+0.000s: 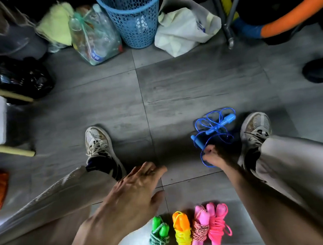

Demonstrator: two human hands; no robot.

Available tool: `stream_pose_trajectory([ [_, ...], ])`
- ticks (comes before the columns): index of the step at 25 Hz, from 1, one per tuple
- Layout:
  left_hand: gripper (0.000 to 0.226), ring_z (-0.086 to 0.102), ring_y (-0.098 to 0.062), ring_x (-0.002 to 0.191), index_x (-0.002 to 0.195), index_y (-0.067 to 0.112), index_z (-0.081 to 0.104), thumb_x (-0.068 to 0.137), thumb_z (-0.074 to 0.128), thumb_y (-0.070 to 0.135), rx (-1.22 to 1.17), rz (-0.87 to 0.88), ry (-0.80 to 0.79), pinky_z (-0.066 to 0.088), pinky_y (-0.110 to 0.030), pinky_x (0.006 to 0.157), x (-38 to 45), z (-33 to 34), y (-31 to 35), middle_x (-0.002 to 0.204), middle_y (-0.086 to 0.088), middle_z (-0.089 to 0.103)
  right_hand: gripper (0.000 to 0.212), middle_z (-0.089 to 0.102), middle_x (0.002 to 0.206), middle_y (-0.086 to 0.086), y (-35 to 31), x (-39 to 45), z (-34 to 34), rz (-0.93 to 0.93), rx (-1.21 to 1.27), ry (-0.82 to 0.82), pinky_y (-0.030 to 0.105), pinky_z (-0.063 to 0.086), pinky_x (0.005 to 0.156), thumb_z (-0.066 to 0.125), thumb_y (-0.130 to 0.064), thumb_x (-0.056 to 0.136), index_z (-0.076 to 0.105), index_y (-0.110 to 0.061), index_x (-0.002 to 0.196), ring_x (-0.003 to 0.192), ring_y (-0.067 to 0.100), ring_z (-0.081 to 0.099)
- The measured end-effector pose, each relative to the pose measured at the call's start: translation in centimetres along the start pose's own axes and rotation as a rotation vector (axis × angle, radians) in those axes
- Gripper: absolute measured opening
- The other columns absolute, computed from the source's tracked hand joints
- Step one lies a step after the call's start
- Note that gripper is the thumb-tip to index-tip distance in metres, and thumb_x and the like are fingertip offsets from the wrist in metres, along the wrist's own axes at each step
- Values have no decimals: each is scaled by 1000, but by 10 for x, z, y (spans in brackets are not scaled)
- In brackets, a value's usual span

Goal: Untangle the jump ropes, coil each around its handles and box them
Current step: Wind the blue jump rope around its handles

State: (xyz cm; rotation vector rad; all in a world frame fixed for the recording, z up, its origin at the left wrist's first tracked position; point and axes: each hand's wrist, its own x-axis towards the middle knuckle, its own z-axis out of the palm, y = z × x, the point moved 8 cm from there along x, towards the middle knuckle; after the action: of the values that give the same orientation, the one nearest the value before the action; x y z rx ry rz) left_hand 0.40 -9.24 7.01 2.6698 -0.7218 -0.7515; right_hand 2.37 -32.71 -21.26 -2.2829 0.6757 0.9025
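A blue jump rope (214, 129) lies loose and tangled on the grey floor beside my right shoe (255, 127). My right hand (213, 156) pinches its cord near one blue handle. My left hand (135, 191) hovers over the floor with its fingers spread, holding nothing. Near the bottom edge lie several coiled ropes in a row: a green one (159, 236), an orange-yellow one (183, 232), a pink one with red-white cord (200, 228) and a bright pink one (217, 226). No box shows.
A blue mesh basket (132, 19), a clear bag of bottles (94, 34) and a white bag (184, 32) stand at the back. A black bag (20, 78) and wooden sticks (8, 149) lie left. My left shoe (98, 145) rests mid-floor. An orange-blue hoop (284, 19) leans at back right.
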Motion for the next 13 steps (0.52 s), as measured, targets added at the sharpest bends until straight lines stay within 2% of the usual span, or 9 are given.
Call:
stream_pose_trajectory([
  [2,51,38,-4,128,144,39,27,96,44,45,1,23,-23,36,-27,104,-4,5,5,135,18,36,33,65,114,10,2,-20,-4,-20,18,52,27,46,86,65,-15,83,63,-11,116,109,27,61],
  [4,50,39,-5,127,143,38,28,96,44,44,1,25,-50,36,-27,104,-11,12,5,135,16,38,41,60,128,11,9,-31,-7,-20,-17,103,28,43,95,67,-17,82,59,-12,122,119,27,56],
  [6,51,39,-6,127,145,38,26,97,43,44,14,21,-73,36,-26,104,-18,17,3,136,15,37,40,58,130,10,18,-31,-8,-14,-75,123,28,42,96,66,-18,83,58,-12,121,121,26,55],
  [11,51,37,-5,127,144,41,20,97,39,48,41,25,-132,36,-28,104,-24,20,-2,138,18,33,48,51,137,3,23,-13,11,-35,-105,-50,22,39,98,71,-18,82,58,-18,129,124,19,52],
  [13,51,38,-3,126,143,42,19,97,38,50,36,17,-136,38,-28,103,-22,17,-5,137,20,33,44,57,129,3,23,-6,19,-61,-112,-50,22,41,92,71,-15,80,63,-18,123,119,21,57],
])
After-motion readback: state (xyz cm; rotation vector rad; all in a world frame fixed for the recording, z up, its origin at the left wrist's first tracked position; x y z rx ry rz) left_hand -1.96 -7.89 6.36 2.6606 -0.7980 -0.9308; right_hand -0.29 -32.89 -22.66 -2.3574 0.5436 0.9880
